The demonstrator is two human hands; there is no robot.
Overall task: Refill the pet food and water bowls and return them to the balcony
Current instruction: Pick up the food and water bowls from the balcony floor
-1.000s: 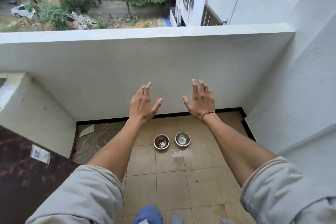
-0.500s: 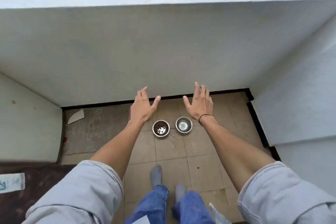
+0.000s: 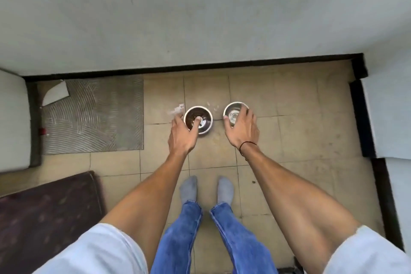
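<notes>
Steel shows at both bowls on the beige tiled floor (image 3: 300,95). On the left, the food bowl (image 3: 203,125) lies under the left hand (image 3: 182,134), whose thumb reaches over the brown kibble while the fingers spread past the rim. Just beside it, the water bowl (image 3: 232,110) sits beneath the right hand (image 3: 243,128), fingers curving loosely over its rim; whether either hand grips yet I cannot tell.

**No legible writing**

Nothing readable shows anywhere in the head view: no label, brand, number or sign on any surface. Motion blur softens the whole picture, so any fine print is too smeared to make out.
</notes>
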